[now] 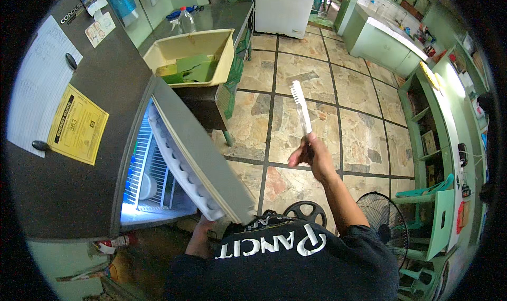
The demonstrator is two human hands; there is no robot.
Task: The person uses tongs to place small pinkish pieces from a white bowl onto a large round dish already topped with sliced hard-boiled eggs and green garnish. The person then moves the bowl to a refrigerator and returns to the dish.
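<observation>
My right hand [313, 154] is closed around the handle of a white brush [301, 107], shaped like a toothbrush, with its bristles up and away from me. My left hand [205, 223] is low at the near edge of the refrigerator door [202, 142], its fingers mostly hidden by the door. The door stands partly open. Inside the lit refrigerator are white wire shelves [152, 162] and a round white container [148, 185]. An egg tray [184, 162] lines the inner side of the door.
Beyond the door, a cream plastic tub [225, 59] with green leaf pieces stands on a dark table [237, 14], near a clear bottle [186, 22]. A standing fan [384, 226] and a green chair [439, 226] are at right. A white chest freezer [283, 10] stands farther off.
</observation>
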